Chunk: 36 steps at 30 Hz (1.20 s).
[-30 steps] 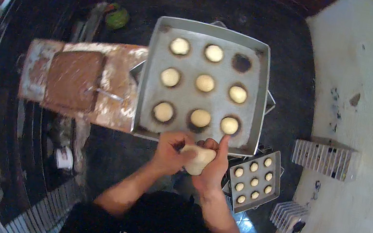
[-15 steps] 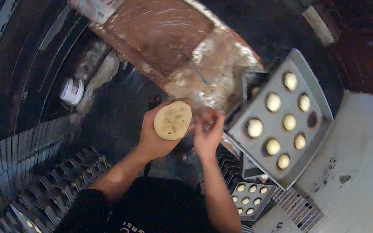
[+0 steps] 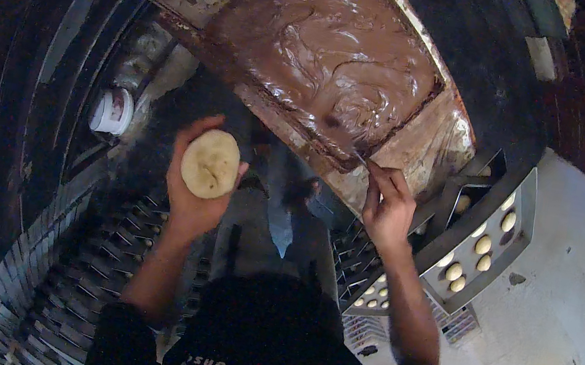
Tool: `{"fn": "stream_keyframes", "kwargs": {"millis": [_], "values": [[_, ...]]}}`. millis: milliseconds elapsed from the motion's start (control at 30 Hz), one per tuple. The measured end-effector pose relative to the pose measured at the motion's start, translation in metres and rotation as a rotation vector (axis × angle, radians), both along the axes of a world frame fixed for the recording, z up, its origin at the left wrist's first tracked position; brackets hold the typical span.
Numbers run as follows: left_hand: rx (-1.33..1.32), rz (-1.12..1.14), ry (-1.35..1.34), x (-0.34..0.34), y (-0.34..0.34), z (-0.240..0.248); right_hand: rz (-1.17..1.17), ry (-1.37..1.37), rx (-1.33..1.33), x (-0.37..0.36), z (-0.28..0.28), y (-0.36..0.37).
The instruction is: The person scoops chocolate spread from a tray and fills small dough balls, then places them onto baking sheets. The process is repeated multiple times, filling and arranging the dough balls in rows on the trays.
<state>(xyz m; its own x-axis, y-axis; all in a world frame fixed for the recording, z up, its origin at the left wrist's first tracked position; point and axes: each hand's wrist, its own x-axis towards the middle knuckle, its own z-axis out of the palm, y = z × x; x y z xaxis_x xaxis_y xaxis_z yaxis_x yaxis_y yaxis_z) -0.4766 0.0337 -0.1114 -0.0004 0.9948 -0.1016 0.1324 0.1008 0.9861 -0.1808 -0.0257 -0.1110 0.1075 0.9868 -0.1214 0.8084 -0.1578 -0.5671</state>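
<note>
A round, flattened piece of pale dough rests in my left hand, with my fingers and thumb curled round its edge. My right hand pinches a thin metal utensil at the near right corner of a broad pan of glossy brown chocolate-like spread. The utensil's far end meets the spread, so its full shape is hidden. Swirl marks run across the spread's surface. My two hands are well apart, both on the near side of the pan.
To the right, a metal baking tray holds several round dough balls, and another tray lies lower. A white bucket stands at left. Dark metal racks fill the lower left. Pale floor spreads at far right.
My hands have moved apart, the left one going left with the dough. My right hand has shifted right to the pan's corner. The view has turned, bringing the spread closer.
</note>
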Motion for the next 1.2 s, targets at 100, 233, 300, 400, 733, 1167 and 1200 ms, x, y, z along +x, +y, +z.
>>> {"fn": "stream_keyframes", "kwargs": {"millis": [100,233,300,400,733,1167,1200], "values": [[-0.032,0.01,0.023,-0.008,0.011,-0.002,0.209,-0.241,-0.076,0.004,0.007,0.033],[-0.173,-0.166,-0.017,-0.017,0.012,0.002,0.367,-0.257,-0.125,0.004,0.011,0.053],[-0.133,-0.102,-0.003,-0.012,0.007,0.004,0.381,-0.242,-0.165,0.004,0.011,0.055],[-0.323,-0.123,-0.106,-0.012,-0.003,-0.005,0.327,-0.214,-0.138,0.006,-0.001,0.049],[-0.117,-0.213,0.04,-0.002,0.013,-0.005,0.005,0.64,-0.085,-0.04,0.03,0.051],[-0.06,-0.163,-0.218,0.014,0.039,0.04,-0.119,0.145,0.469,-0.011,-0.054,-0.012],[0.005,-0.193,-0.14,0.011,0.038,0.035,-0.231,0.144,0.433,0.004,-0.079,-0.022]]}}
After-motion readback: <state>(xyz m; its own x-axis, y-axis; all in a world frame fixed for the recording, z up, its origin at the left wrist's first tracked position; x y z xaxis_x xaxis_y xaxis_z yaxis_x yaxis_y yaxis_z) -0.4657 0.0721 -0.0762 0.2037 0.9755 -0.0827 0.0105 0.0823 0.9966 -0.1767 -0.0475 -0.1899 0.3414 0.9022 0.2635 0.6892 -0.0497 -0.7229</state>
